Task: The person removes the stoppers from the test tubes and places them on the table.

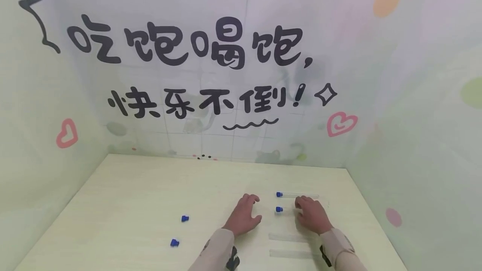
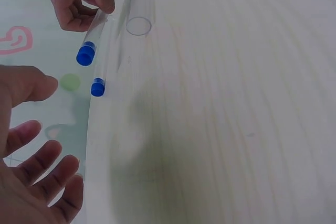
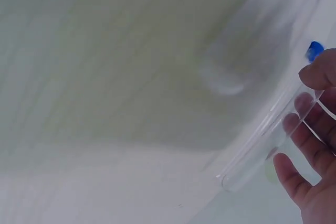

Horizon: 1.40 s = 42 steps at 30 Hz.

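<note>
My right hand (image 1: 311, 214) pinches a clear test tube (image 3: 247, 166) with a blue cap (image 2: 85, 54) between thumb and fingers. Beside it lies a second capped test tube (image 1: 300, 195), its blue cap (image 1: 279, 194) pointing left. My left hand (image 1: 244, 216) hovers to the left of the caps, fingers spread and relaxed, holding nothing. Nearer me rest two uncapped test tubes, one (image 1: 288, 236) above the other (image 1: 288, 254) in the head view. The open mouth of one tube (image 2: 139, 26) shows in the left wrist view.
Two loose blue caps, one farther (image 1: 185, 218) and one nearer (image 1: 175, 242), lie on the pale wooden table (image 1: 113, 204) left of my left arm. Printed walls (image 1: 211, 141) enclose the table at the back and both sides.
</note>
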Each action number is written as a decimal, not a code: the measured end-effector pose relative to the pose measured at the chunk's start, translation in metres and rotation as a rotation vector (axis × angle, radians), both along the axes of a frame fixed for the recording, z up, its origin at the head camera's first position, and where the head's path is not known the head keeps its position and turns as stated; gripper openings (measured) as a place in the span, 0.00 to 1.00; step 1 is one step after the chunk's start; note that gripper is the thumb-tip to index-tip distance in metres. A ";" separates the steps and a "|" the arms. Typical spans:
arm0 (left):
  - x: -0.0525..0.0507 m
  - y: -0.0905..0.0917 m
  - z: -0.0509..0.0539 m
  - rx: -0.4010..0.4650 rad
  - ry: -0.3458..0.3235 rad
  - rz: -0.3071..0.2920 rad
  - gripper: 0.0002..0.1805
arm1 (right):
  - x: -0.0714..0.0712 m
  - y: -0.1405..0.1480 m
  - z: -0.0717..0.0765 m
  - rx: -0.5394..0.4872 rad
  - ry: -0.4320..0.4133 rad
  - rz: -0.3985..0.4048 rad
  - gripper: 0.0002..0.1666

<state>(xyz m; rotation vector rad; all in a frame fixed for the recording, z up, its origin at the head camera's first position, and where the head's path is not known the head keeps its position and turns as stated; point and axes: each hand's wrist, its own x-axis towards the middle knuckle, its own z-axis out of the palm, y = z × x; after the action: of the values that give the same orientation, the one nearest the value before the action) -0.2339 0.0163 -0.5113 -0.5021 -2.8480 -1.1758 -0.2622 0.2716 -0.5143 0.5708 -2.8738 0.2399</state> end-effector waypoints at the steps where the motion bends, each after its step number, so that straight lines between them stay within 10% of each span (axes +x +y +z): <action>1: 0.000 -0.001 0.001 0.003 -0.003 -0.001 0.23 | 0.001 -0.002 0.002 -0.001 0.007 0.006 0.14; 23: 0.007 -0.014 0.006 0.027 -0.031 -0.073 0.12 | 0.030 -0.051 0.031 -0.042 0.150 0.193 0.15; 42: 0.014 -0.026 0.007 -0.038 -0.012 -0.119 0.09 | 0.042 -0.072 0.036 -0.084 0.074 0.275 0.12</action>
<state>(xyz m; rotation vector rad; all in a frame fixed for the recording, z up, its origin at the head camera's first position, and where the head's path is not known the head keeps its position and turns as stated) -0.2199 -0.0098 -0.5048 -0.6778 -2.8919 -1.1468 -0.2204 0.2001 -0.4787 0.9381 -2.6932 0.3700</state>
